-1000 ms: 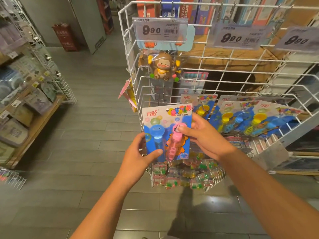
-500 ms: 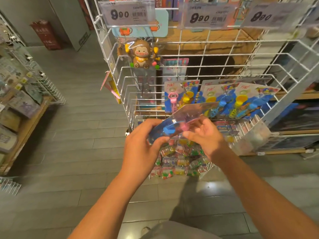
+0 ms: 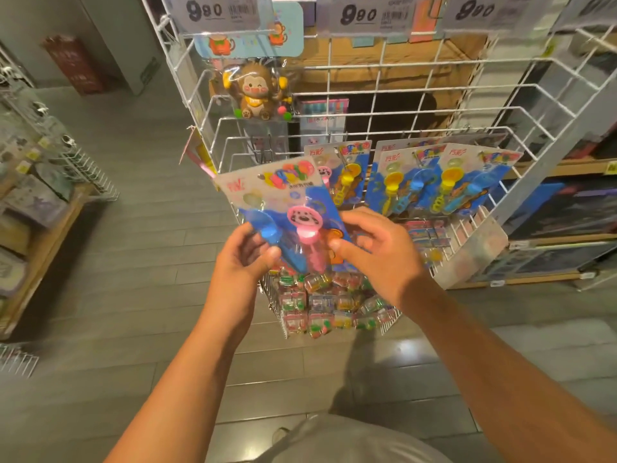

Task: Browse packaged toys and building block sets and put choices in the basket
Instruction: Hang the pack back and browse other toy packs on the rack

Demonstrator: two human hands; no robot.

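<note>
Right now one blister card (image 3: 283, 202), carrying a pink wand and a blue wand, sits pinched between my left hand (image 3: 245, 255) and right hand (image 3: 374, 248), tilted before the wire rack (image 3: 334, 111). Three similar cards (image 3: 417, 178) hang behind; open floor (image 3: 133, 262) lies left.

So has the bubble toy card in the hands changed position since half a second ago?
Yes. The bubble toy card has tipped from nearly flat to upright, now facing the camera before the white wire rack.

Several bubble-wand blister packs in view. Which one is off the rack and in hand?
The pink-and-blue wand pack, tilted and gripped at its lower end by the left hand and right hand. The yellow-wand packs hang on the wire rack behind.
</note>
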